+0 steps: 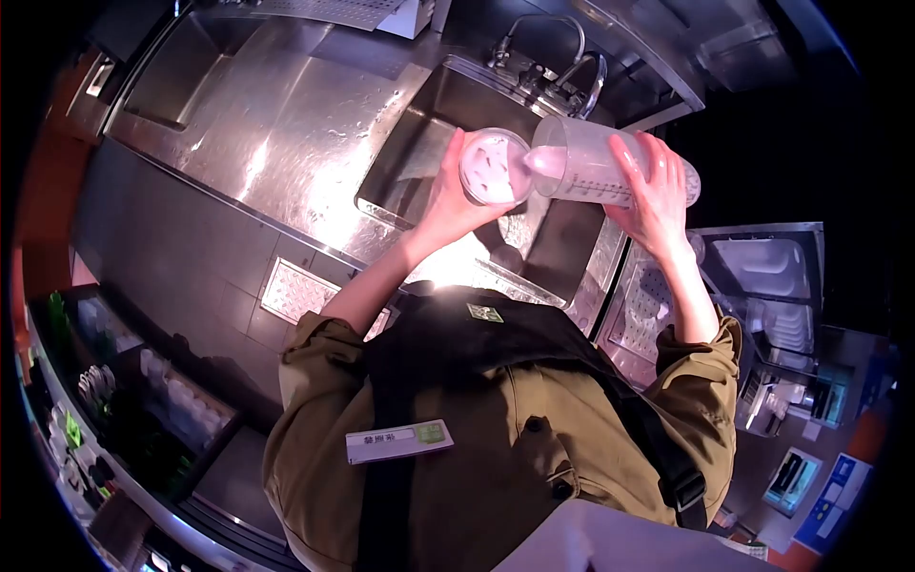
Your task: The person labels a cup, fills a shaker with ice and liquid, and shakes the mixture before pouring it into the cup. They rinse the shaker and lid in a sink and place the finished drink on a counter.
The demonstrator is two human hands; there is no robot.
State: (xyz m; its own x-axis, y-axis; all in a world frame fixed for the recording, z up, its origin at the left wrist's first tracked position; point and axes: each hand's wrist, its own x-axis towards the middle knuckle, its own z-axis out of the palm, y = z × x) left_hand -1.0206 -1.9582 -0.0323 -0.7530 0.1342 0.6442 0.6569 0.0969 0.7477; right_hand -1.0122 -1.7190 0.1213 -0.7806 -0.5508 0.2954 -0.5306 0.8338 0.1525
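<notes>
Over the sink point(429, 105), my left hand point(448, 200) is wrapped round a clear cup point(494, 168) of pale pinkish drink with darker bits on top. My right hand point(653, 191) grips a tall translucent measuring cup point(591, 162) with scale marks along its side. It is tipped almost level, its mouth facing the cup. Pale liquid lies at its lip and reaches the cup's rim. The fingers of my left hand on the far side of the cup are partly hidden.
Two curved metal taps point(593, 81) stand behind the sink. A wet steel counter point(295, 124) stretches left toward a second basin point(181, 86). Right of me is an open-lidded unit point(762, 267). Shelves point(162, 400) with stacked cups and bottles are at lower left.
</notes>
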